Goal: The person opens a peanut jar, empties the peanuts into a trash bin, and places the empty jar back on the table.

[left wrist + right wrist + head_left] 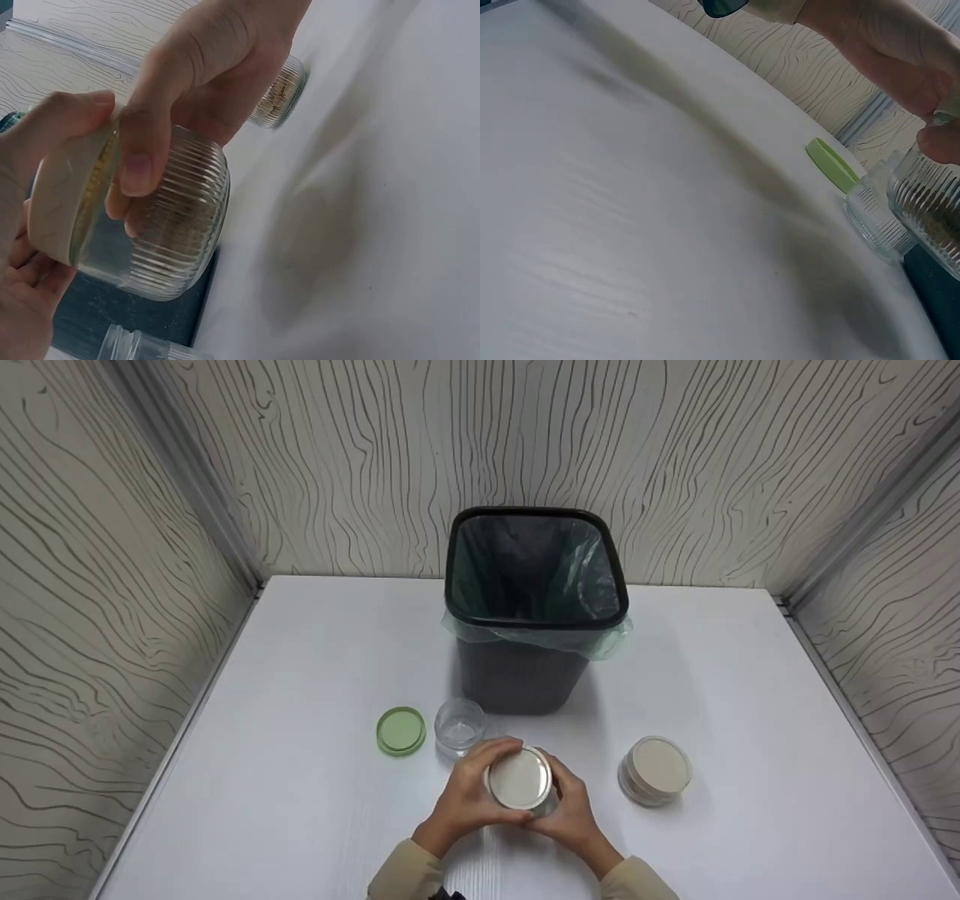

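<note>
Both hands hold a ribbed glass jar (180, 225) above the white table, near its middle. A cream lid (519, 778) sits on it, and something brownish shows inside. My left hand (466, 793) grips the lid, thumb on one side and fingers on the other. Around the glass body curls my right hand (571, 813), its thumb and fingertips showing in the left wrist view. Beyond the left hand stands a lidless clear glass jar (459, 727). Left of that jar lies a green lid (400, 731).
A dark trash bin (517, 675) with a green liner stands behind the hands. To the right is a second jar (655, 772) with a beige lid and light brown contents. Patterned panels (337, 472) enclose the white table (315, 660) at the back and sides.
</note>
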Available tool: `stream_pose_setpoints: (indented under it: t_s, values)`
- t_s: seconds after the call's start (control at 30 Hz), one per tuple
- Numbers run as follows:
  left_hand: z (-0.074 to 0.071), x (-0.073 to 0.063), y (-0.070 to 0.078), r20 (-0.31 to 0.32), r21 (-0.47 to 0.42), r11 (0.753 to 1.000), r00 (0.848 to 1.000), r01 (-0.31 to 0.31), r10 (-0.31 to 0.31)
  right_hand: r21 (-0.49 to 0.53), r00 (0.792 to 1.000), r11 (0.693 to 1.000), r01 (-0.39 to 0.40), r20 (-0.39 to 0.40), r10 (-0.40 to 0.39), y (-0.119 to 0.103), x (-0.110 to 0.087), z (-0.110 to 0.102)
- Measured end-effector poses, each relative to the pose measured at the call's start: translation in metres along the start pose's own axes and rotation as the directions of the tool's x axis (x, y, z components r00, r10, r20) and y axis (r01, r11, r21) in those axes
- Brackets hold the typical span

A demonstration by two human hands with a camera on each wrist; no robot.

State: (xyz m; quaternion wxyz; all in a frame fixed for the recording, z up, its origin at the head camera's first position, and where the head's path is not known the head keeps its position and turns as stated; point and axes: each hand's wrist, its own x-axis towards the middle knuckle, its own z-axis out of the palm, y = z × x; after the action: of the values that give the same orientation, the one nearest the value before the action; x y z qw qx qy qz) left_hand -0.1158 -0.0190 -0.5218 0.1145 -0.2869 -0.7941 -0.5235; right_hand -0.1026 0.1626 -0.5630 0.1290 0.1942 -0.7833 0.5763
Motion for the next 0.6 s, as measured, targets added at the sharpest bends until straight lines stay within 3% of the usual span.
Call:
stream_pose_setpoints:
  t_s: [0.5, 0.6]
  values:
    - [0.0071, -0.0023, -0.0005, -0.052, 0.003, 1.0, 0.998, -0.021, 0.021, 0.015, 0.998, 0.999, -0.043, -0.039, 0.043, -0.0008, 0.0, 0.0016]
    - [0.0094, -0.0026, 0.0002, -0.052, -0.009, 1.0, 0.999, -0.008, 0.008, 0.018, 0.996, 0.997, -0.081, -0.035, 0.081, -0.0023, -0.0012, 0.0015]
